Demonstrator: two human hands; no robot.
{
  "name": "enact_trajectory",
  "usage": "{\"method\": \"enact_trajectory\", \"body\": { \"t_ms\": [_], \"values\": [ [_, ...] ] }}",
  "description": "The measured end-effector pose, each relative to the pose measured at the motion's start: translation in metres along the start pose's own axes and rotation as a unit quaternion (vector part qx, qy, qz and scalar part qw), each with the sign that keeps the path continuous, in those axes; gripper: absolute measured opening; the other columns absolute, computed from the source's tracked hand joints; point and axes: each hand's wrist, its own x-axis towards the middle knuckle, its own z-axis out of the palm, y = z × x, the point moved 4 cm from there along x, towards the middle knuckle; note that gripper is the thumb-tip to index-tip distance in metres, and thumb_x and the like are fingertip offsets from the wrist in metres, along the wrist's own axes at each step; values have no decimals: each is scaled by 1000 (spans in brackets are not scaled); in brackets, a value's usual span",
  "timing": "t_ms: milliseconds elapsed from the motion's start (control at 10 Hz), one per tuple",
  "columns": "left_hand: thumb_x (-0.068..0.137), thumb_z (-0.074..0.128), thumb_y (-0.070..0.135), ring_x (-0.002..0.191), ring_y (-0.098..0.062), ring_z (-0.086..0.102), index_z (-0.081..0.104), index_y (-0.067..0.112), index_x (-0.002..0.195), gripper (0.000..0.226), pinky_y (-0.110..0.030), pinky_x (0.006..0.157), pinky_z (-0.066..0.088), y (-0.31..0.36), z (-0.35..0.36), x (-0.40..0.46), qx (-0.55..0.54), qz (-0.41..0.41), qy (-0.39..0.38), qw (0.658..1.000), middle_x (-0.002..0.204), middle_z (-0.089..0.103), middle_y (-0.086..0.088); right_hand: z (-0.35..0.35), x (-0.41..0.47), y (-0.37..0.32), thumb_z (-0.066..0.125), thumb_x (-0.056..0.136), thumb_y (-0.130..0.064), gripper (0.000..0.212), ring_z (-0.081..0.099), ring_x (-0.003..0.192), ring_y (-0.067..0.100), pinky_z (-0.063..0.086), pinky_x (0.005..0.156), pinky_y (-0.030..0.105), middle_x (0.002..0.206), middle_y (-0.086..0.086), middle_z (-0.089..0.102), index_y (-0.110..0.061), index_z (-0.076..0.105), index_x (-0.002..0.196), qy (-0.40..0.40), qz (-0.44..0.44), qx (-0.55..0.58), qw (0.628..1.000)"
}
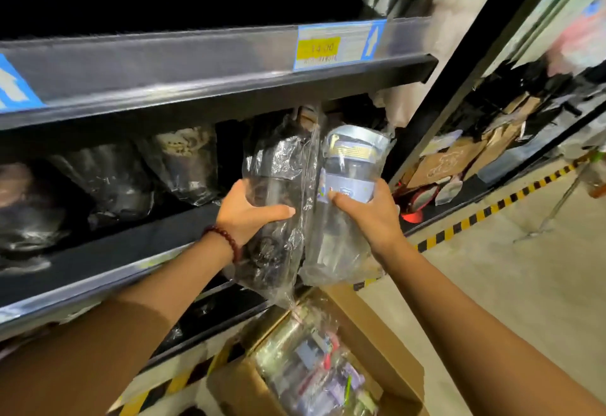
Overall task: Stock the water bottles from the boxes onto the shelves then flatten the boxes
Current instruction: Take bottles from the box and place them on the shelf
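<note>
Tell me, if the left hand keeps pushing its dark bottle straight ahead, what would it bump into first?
Probably nothing right away: the left hand aims the dark bottle at a shadowy shelf gap. Wrapped bottles sit just beside; depth is unclear.

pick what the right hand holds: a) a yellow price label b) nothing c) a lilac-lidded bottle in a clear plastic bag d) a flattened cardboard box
c: the right hand curls round the lilac-lidded bottle in a clear plastic bag, raised at the shelf edge beside the dark bagged bottle held by the left hand.
</note>
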Motion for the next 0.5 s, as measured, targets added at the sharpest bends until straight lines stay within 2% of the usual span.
{"method": "enact_trajectory", "body": {
  "t_ms": [100, 200, 300, 400, 500],
  "values": [
    [36, 84, 64, 117, -18, 55, 47, 11, 131, 115, -41, 101, 45, 0, 9, 12, -20, 7, 34, 999, 129, 56, -2, -1, 27, 1, 77, 55, -50, 73, 67, 92, 20, 58, 77, 39, 108, 7, 65, -17, 55, 117, -31, -6, -1, 999],
    [65, 83, 38, 109, -11, 48, 47, 9, 121, 73, -27, 92, 40, 3, 9, 22, -33, -30, 74, 996, 118, 49, 6, -2, 51, -8, 75, 60, -46, 66, 67, 90, 17, 57, 77, 35, 105, 4, 67, -18, 57, 116, -57, -27, -7, 998],
    [54, 85, 44, 88, -18, 58, 58, 5, 89, 59, -27, 74, 46, 5, 1, 30, -37, -39, 107, 993, 87, 59, -1, 3, 74, -21, 78, 65, -40, 59, 67, 90, 18, 57, 78, 34, 105, 7, 67, -14, 59, 115, -69, -52, -4, 996],
    [32, 86, 53, 102, -32, 64, 67, 4, 108, 92, -46, 92, 51, 14, 1, 43, -103, -84, 124, 983, 110, 67, -14, 12, 93, -35, 75, 55, -49, 66, 68, 89, 18, 56, 77, 34, 101, 7, 68, -12, 63, 109, -61, -62, -5, 996],
    [60, 78, 55, 118, -25, 54, 62, 5, 118, 79, -38, 105, 40, 33, 8, 57, -146, -84, 107, 980, 123, 59, -9, 17, 110, -49, 73, 54, -40, 57, 65, 81, 15, 50, 64, 23, 92, 5, 67, -9, 64, 101, -44, -69, 13, 997]
  ]
}}
